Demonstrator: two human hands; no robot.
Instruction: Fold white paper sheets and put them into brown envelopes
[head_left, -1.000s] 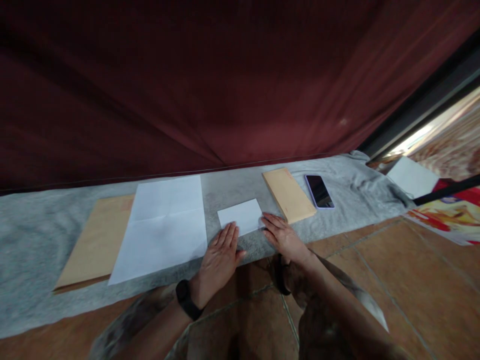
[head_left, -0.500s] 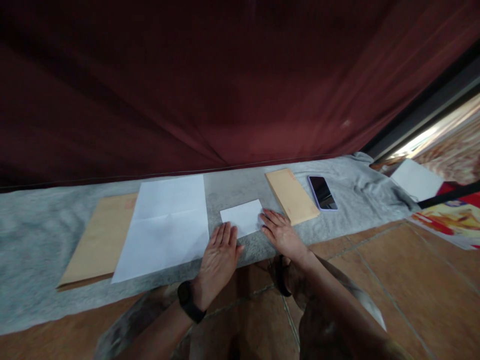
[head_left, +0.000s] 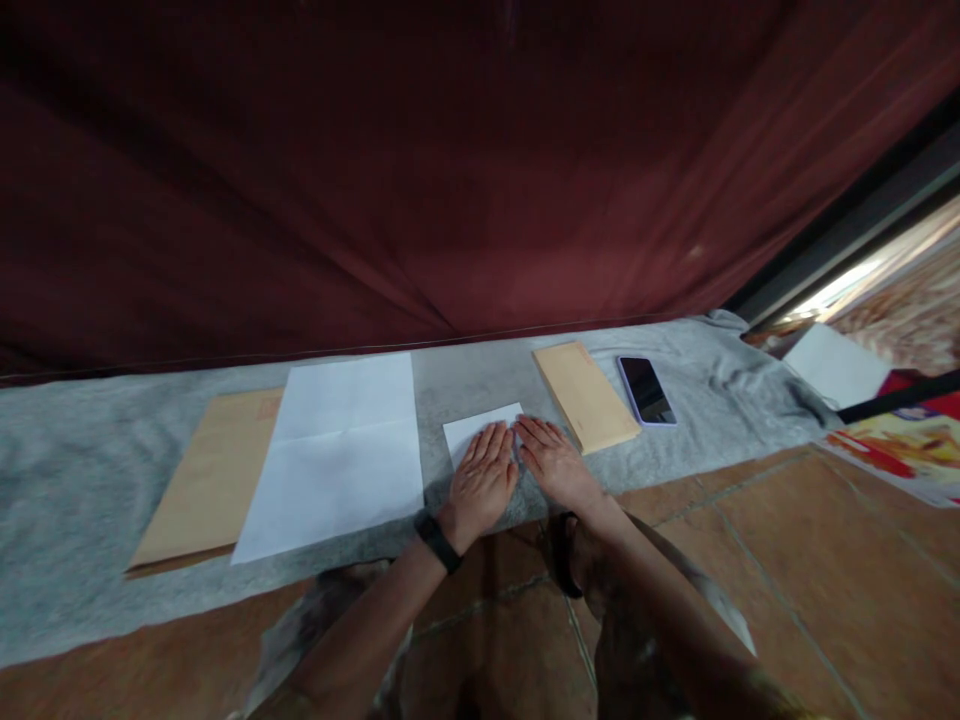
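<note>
A small folded sheet of white paper [head_left: 466,428] lies on the grey cloth. My left hand [head_left: 484,480] rests flat across it, fingers stretched out, hiding most of its surface. At the paper's right end lies my right hand [head_left: 553,462], also flat, its fingertips touching the paper close to the left hand's fingers. To the left is a larger white sheet [head_left: 341,450] with a crease across its middle. It partly covers a brown envelope [head_left: 206,480]. Just beyond my right hand sits a smaller stack of brown envelopes [head_left: 589,395].
A phone [head_left: 646,390] in a light purple case lies right of the small envelopes. The grey cloth [head_left: 67,500] runs along a dark red curtain [head_left: 465,200]. Tiled floor [head_left: 795,540] is in front. At far right are a white object [head_left: 836,365] and a colourful printed package [head_left: 900,450].
My left hand has slid right over the folded paper, from its left end to beside the right hand. The right hand has shifted slightly left.
</note>
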